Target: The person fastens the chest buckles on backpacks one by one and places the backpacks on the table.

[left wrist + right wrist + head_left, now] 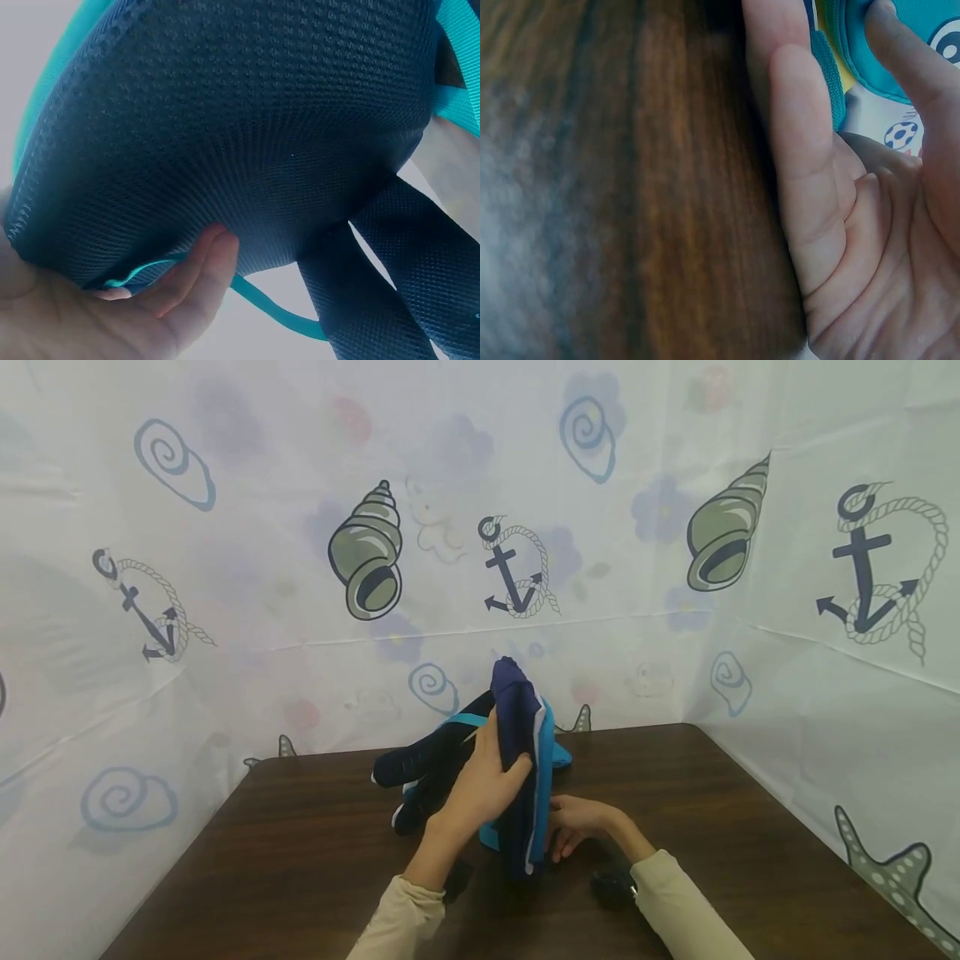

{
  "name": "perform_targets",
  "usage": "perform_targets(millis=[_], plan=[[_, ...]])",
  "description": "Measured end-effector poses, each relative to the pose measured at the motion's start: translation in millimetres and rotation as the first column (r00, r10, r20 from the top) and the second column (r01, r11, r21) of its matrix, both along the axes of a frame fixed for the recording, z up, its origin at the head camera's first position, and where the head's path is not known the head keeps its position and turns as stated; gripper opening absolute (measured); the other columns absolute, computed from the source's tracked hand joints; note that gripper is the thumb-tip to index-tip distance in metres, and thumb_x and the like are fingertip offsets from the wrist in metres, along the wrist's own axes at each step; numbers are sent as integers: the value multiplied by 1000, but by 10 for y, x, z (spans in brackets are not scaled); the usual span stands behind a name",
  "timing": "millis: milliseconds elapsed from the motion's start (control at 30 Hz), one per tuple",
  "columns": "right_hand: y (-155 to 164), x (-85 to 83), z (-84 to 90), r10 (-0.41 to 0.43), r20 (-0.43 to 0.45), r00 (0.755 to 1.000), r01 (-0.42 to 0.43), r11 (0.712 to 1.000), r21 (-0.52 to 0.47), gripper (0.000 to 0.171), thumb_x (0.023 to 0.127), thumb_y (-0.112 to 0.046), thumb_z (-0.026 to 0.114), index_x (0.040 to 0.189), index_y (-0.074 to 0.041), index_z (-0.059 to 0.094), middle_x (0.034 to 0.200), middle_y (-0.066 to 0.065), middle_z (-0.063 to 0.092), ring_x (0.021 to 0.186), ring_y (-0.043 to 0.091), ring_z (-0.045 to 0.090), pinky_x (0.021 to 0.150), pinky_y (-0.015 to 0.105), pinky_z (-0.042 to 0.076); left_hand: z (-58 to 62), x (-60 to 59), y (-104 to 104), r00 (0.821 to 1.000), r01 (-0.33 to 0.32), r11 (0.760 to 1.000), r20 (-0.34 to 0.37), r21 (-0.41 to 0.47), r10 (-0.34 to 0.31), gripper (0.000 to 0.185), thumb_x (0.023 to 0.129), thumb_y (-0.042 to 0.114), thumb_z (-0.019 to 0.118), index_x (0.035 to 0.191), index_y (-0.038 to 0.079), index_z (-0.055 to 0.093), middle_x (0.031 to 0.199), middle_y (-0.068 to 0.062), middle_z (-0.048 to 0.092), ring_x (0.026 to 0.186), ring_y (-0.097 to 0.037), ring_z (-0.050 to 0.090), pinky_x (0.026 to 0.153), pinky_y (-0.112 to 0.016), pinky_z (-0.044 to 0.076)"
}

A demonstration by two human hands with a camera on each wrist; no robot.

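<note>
A child's backpack (pixel 517 777) in navy and bright blue stands on edge near the middle of the table. Its dark mesh back panel (pixel 247 135) fills most of the left wrist view, and padded straps (pixel 427 760) stick out to the left. My left hand (pixel 483 781) grips the back side, thumb near the edge, fingers beside a thin teal cord (pixel 277 309). Low on the right side, my right hand (pixel 577 827) holds the front: its thumb touches the teal panel (pixel 885 64), while its fingers lie close to the tabletop, their tips partly hidden by the bag.
The dark wooden table (pixel 675 793) reaches back to a white curtain (pixel 285 568) printed with shells and anchors, which also hangs along both sides. A dark device (pixel 613 889) sits at the right wrist.
</note>
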State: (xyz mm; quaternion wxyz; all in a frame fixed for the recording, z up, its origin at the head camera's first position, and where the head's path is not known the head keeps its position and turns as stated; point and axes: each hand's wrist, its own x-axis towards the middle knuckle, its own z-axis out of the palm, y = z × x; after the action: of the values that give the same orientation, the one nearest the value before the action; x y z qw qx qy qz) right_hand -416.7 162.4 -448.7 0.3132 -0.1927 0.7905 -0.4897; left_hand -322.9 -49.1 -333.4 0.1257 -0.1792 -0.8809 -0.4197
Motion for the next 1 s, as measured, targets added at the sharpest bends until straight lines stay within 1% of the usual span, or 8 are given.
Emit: perform_targets(millis=[67, 167, 233, 333, 433, 567, 767, 1000], plan=[[8, 5, 1, 9, -8, 1000, -9, 1000, -3, 51, 102, -27, 50, 144, -1, 39, 97, 14, 71, 74, 19, 72, 65, 29, 59, -14, 1, 16, 1000, 1, 999, 24, -33, 0, 82, 97, 42, 49, 161, 20, 3, 162, -14, 23, 132, -38, 51, 104, -57, 45], [20, 6, 1, 11, -15, 1000, -12, 1000, -8, 45, 102, -25, 49, 139, 1, 44, 96, 13, 71, 75, 19, 72, 66, 31, 60, -33, 7, 51, 997, -10, 995, 77, -101, 18, 82, 96, 43, 47, 161, 13, 7, 158, -20, 28, 125, -40, 55, 100, -57, 48], [28, 7, 2, 16, -13, 1000, -16, 1000, -12, 44, 103, -23, 47, 138, 2, 44, 96, 13, 71, 75, 19, 72, 68, 32, 60, -47, 10, 68, 994, -14, 992, 110, -125, 28, 82, 96, 44, 46, 161, 11, 8, 154, -23, 33, 121, -42, 56, 97, -58, 49], [37, 1, 3, 19, -3, 1000, -19, 1000, -19, 43, 103, -22, 46, 138, 3, 44, 98, 14, 71, 76, 20, 72, 69, 34, 60, -47, 31, 77, 989, 6, 994, 146, -110, 10, 80, 97, 43, 46, 161, 12, 9, 150, -24, 41, 119, -43, 59, 94, -59, 51], [40, -3, 7, 26, 0, 1000, -26, 999, -18, 45, 103, -23, 46, 139, 3, 44, 98, 14, 71, 77, 19, 72, 70, 33, 60, -37, 61, 69, 985, 22, 994, 173, -103, -4, 75, 98, 44, 43, 159, 10, 15, 146, -24, 50, 119, -42, 61, 94, -59, 52], [34, -13, 2, 30, -8, 1000, -30, 999, -12, 46, 103, -26, 47, 139, 2, 45, 98, 14, 71, 77, 20, 73, 70, 34, 60, -30, 86, 60, 977, 8, 990, 211, -143, 23, 74, 97, 47, 42, 156, 5, 24, 137, -24, 58, 111, -39, 66, 90, -57, 54], [30, -12, -16, 18, -27, 999, -18, 1000, -9, 44, 102, -25, 49, 137, 2, 47, 98, 15, 71, 77, 22, 73, 70, 36, 60, -39, 86, 57, 969, 22, 978, 243, -208, 30, 77, 93, 45, 49, 155, 3, 27, 126, -24, 65, 98, -36, 71, 82, -53, 58], [35, -17, -23, 9, -16, 1000, -9, 1000, -10, 46, 102, -25, 49, 138, 2, 45, 97, 15, 71, 77, 22, 73, 72, 37, 61, -57, 85, 61, 960, 32, 965, 277, -262, 43, 85, 89, 45, 54, 155, -1, 25, 120, -24, 67, 88, -32, 72, 71, -47, 58]])
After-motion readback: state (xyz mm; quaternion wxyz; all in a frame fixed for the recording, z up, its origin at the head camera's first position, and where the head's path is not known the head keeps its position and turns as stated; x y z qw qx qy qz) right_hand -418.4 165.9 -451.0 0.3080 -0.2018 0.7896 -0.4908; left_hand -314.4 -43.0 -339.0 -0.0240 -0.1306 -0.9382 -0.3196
